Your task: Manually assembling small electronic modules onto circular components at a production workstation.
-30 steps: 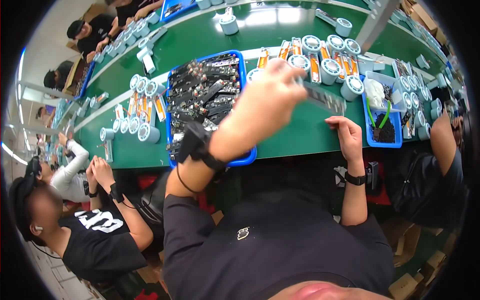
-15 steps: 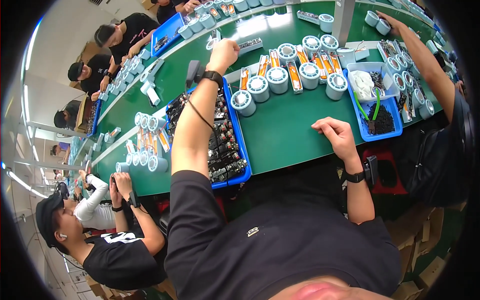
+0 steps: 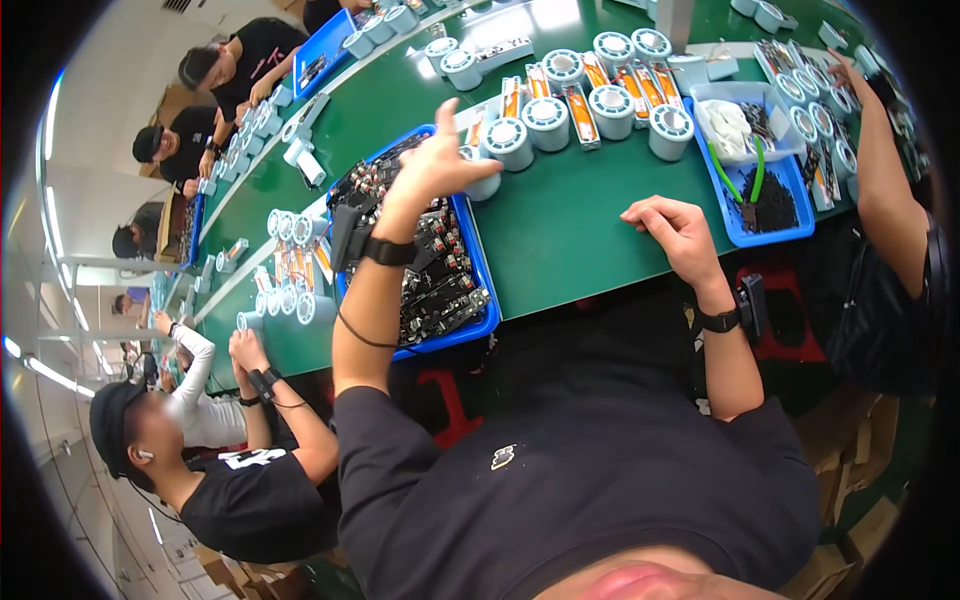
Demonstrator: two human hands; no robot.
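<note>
My left hand (image 3: 435,168) is open, thumb and fingers spread. It hovers over the far right corner of a blue tray (image 3: 488,312) filled with black circuit-board assemblies (image 3: 440,262). Partly behind its fingers stands a light-blue cylinder (image 3: 484,186); whether they touch I cannot tell. My right hand (image 3: 672,238) is closed above the green table (image 3: 570,250), fingers curled in, with nothing visible in it. Beyond both hands, several light-blue cylinders with slotted round tops (image 3: 546,122) stand among upright pieces with orange strips (image 3: 581,115).
On the right, a blue tray (image 3: 770,237) holds black small parts, green-handled pliers (image 3: 757,170) and a clear tub (image 3: 785,148) with white cloth. A metal post (image 3: 675,22) rises at the back. Co-workers sit to the left, one nearby (image 3: 250,500); another's arm (image 3: 880,170) reaches in from the right.
My left hand has drawn back toward me from the far row and opened from a closed shape. A light-blue cylinder now shows where it was. The right-hand co-worker's hand left two cylinders.
</note>
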